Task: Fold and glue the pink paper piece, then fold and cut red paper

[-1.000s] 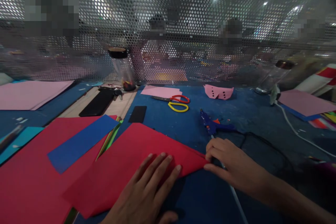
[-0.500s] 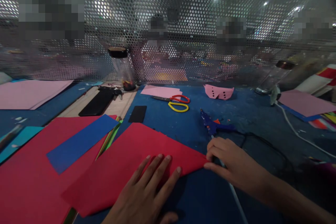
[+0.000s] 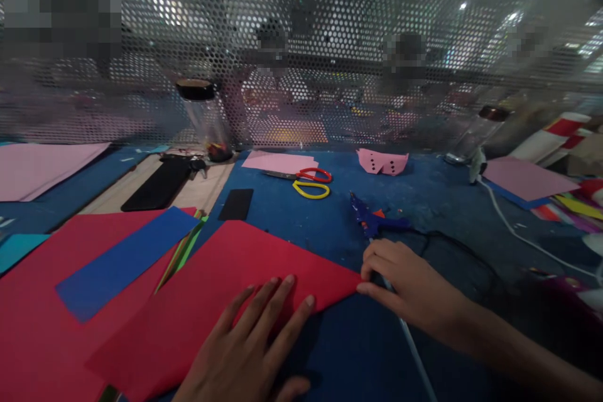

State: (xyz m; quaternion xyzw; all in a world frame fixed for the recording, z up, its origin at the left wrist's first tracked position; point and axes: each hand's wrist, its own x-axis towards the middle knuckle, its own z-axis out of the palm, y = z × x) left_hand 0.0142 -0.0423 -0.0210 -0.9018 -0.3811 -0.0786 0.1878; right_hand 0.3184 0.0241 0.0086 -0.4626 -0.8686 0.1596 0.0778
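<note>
Left hand [image 3: 242, 352]: bare, with long slim fingers and short, rounded nails [image 3: 289, 279] that catch a little light at the tips; its wrist meets the lower edge of the view uncovered. Right hand [image 3: 409, 286]: bare likewise, with plainly marked knuckles and short nails, joined to a slender forearm [image 3: 513, 352] that is uncovered all the way to the lower right corner. The lighting is dim, so finer marks on either hand cannot be made out.
</note>
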